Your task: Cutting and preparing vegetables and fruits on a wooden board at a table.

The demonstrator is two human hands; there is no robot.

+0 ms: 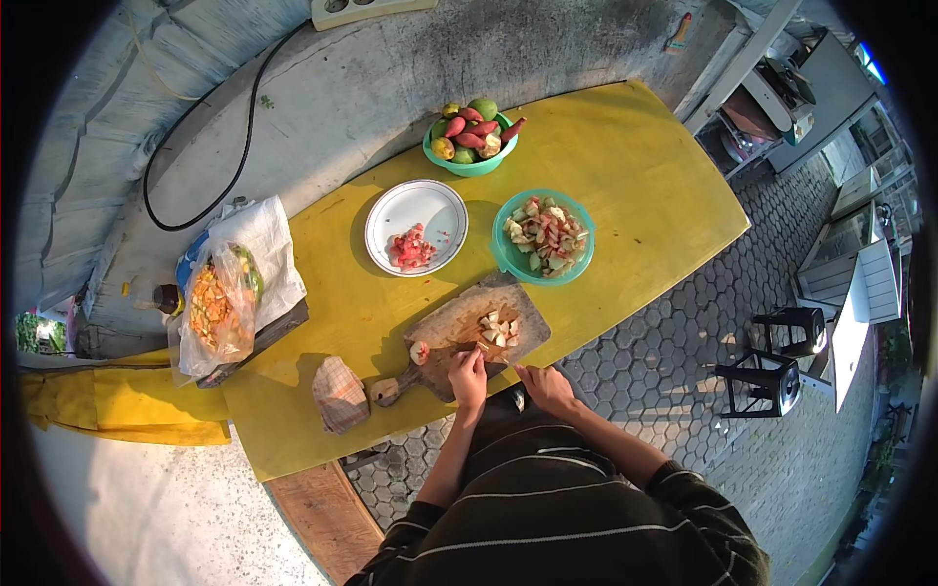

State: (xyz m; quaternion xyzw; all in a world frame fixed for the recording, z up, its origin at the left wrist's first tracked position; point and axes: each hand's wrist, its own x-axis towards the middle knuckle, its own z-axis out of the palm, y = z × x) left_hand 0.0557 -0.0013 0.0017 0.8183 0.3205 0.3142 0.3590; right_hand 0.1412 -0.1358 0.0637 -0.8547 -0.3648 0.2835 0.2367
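Note:
My left hand point(467, 377) is over the near edge of a worn wooden cutting board point(458, 315), its fingertips pinched around what looks like a small pale fruit piece. Just to its right, my right hand point(548, 390) grips a small knife, mostly hidden, with a thin bit of blade pointing toward the left fingers. Pale cut fruit chunks point(500, 329) lie in a wet patch on the board. Near the board's handle sits a partly cut reddish-white fruit point(419, 352). Beyond the board, a green plastic bowl point(498, 253) holds many cut fruit pieces point(546, 227).
A white plate point(381, 212) holds red scraps point(412, 249). Against the wall, another green bowl point(469, 170) carries whole fruit and red tubers. A folded checked cloth point(341, 395) lies left of the board. Plastic bags point(220, 308) of orange pieces occupy the yellow table's point(623, 168) left end.

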